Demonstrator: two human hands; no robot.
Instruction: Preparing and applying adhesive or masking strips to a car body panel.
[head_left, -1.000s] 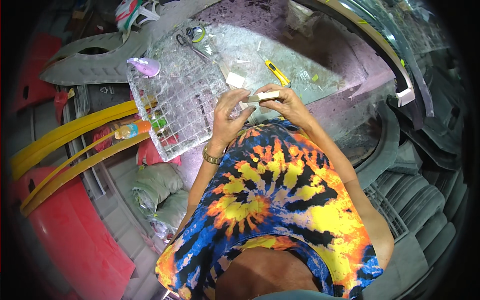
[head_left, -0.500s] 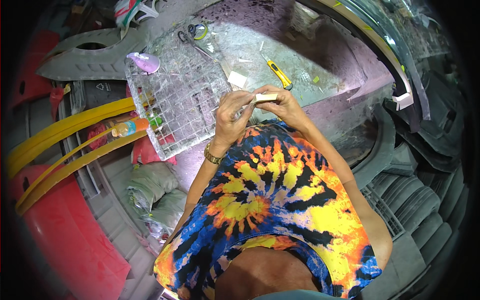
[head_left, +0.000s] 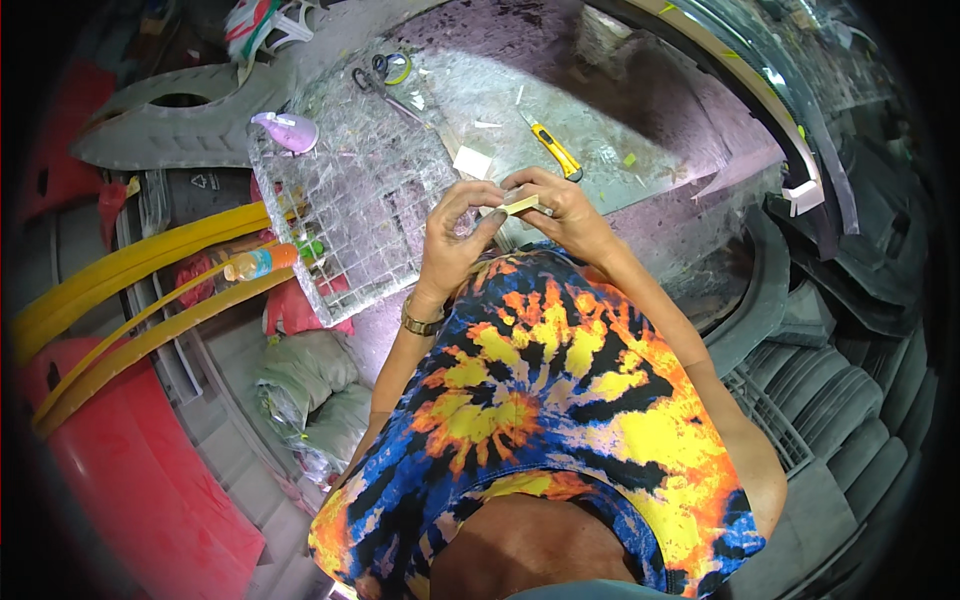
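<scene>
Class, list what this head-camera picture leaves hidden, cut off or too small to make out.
All in the head view:
Exact shape of the small pale piece: partly covered by the left hand and right hand.
Upper end of the curved strip: cut off by the top edge.
White scraps by the scissors: too small to identify.

A workshop is shown by the stained worktable [head_left: 600,112], on which scissors [head_left: 401,104] and a yellow utility knife [head_left: 556,152] are laid, by the curved yellow strips [head_left: 150,247] and large red panel [head_left: 140,470] placed to its left, and by the grey panels [head_left: 830,400], resembling vehicle parts, stacked to its right.
</scene>
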